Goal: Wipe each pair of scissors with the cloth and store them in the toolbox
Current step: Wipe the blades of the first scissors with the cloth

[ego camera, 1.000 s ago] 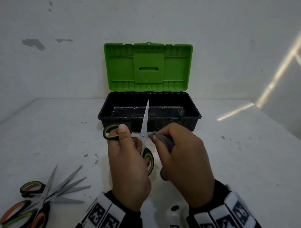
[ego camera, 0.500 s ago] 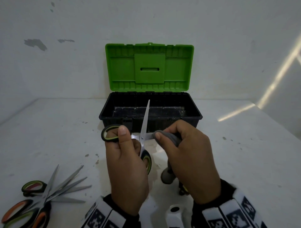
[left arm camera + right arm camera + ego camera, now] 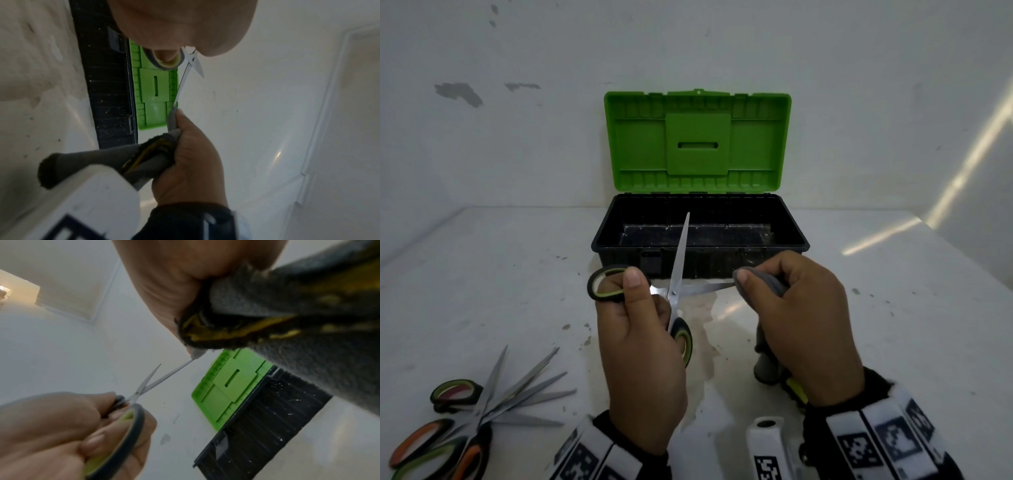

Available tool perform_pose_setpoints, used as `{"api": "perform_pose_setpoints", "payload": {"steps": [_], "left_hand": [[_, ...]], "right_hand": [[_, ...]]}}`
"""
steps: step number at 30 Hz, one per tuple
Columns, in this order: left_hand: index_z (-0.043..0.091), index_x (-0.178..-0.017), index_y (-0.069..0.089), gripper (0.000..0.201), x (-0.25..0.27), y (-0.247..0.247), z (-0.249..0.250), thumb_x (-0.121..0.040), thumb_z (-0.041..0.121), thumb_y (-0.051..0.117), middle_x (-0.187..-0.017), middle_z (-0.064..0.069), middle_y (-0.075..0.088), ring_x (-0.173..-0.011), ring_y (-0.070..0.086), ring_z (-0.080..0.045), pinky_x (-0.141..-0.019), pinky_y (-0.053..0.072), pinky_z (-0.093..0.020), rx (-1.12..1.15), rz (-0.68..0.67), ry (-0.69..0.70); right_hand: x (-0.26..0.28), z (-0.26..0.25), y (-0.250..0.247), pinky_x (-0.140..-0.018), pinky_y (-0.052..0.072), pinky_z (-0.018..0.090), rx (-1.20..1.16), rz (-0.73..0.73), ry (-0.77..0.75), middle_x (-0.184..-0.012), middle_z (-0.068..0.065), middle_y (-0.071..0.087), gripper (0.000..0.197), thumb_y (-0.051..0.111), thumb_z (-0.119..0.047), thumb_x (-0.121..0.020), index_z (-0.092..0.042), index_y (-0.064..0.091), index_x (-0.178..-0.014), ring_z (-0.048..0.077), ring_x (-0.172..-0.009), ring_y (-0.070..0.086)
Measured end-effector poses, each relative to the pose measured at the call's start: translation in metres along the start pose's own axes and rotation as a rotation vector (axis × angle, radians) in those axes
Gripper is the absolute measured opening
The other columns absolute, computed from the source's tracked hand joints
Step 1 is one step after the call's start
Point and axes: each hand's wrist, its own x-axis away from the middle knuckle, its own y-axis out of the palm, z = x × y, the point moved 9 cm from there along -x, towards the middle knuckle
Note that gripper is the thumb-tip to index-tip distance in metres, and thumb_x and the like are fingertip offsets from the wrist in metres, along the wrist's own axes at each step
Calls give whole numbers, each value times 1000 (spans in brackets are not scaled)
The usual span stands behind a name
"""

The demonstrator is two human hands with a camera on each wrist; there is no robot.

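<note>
My left hand [image 3: 637, 329] grips the black-and-green handles of a pair of scissors [image 3: 677, 270], its blades spread wide apart in front of the toolbox. One blade points up over the box, the other points right. My right hand [image 3: 791, 308] pinches a grey cloth [image 3: 767, 281] around the tip of the rightward blade; the cloth's tail hangs below the hand. In the left wrist view the cloth [image 3: 144, 155] wraps the blade tip of the scissors [image 3: 185, 76]. The toolbox [image 3: 787, 236], black with an open green lid [image 3: 697, 140], looks bare inside.
A pile of several more scissors [image 3: 465, 411] with green and orange handles lies at the front left of the white table [image 3: 500, 274]. A white wall stands right behind the toolbox. Small dark specks dot the table.
My right hand has slid the cloth rightward along the horizontal blade, from near the pivot out to its tip. The left hand has kept its hold and barely moved.
</note>
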Motion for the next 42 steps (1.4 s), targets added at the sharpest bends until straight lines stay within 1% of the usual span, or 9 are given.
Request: {"api": "perform_pose_setpoints", "payload": {"steps": [8,17,21,29,34,36,38,40,42], "left_hand": [[56,-60,57,43,2,10,-1,-98,48,39,-51,27,53,-53,48,2,-70,46,-43,4,-38,-2],[62,-68,57,21,4,7,-3,-75,68,38,-57,31,57,-54,54,9,-69,47,-38,-46,-88,49],[50,-70,56,26,4,10,0,-79,68,39,-58,14,54,-55,51,-4,-65,48,-43,-34,-92,88],[59,-65,57,28,-1,5,-7,-88,61,40,-54,32,54,-66,50,-4,-72,47,-44,-3,-40,-6],[60,-61,57,42,-3,12,-15,-98,51,40,-50,30,52,-48,50,10,-60,41,-30,29,-53,-92],[60,-68,60,36,-2,15,-17,-98,52,41,-58,29,56,-54,53,11,-61,41,-29,42,-60,-121],[55,-95,61,20,-2,15,-20,-97,54,41,-93,21,67,-86,62,4,-67,45,-30,86,-53,-172],[40,-121,56,33,-1,14,-24,-97,55,40,-122,2,64,-112,61,-15,-70,46,-32,124,-41,-246],[34,-126,54,39,1,13,-25,-97,55,40,-125,-1,62,-115,59,-19,-68,47,-32,114,-36,-278]], "right_hand": [[19,-41,35,-54,46,16,48,-104,-170,-66,-11,59,17,69,-34,-87,-23,63,-77,7,-64,58],[2,-16,29,-55,46,19,82,-97,-57,-61,-6,56,24,68,-32,-88,-21,57,-69,9,-61,56],[8,-23,35,-60,47,17,55,-119,-85,-63,-8,57,21,67,-33,-88,-21,60,-73,7,-69,56],[-2,12,15,-49,41,11,126,-77,-3,-57,-7,56,27,68,-32,-88,-21,55,-67,7,-53,58],[1,-6,14,-54,42,11,76,-31,-75,-60,-9,56,23,69,-31,-87,-21,58,-70,5,-64,57],[5,-13,22,-56,45,17,86,-55,-111,-62,-10,57,21,68,-34,-87,-22,58,-73,6,-65,56],[6,-11,24,-56,46,19,109,-47,-118,-63,-11,56,22,67,-36,-88,-23,58,-73,6,-63,56],[3,-5,18,-54,44,14,130,-22,-118,-61,-11,55,22,68,-35,-87,-23,57,-72,7,-64,56],[1,4,11,-52,42,10,137,-11,-98,-60,-11,55,22,68,-34,-88,-24,57,-72,7,-59,57]]}}
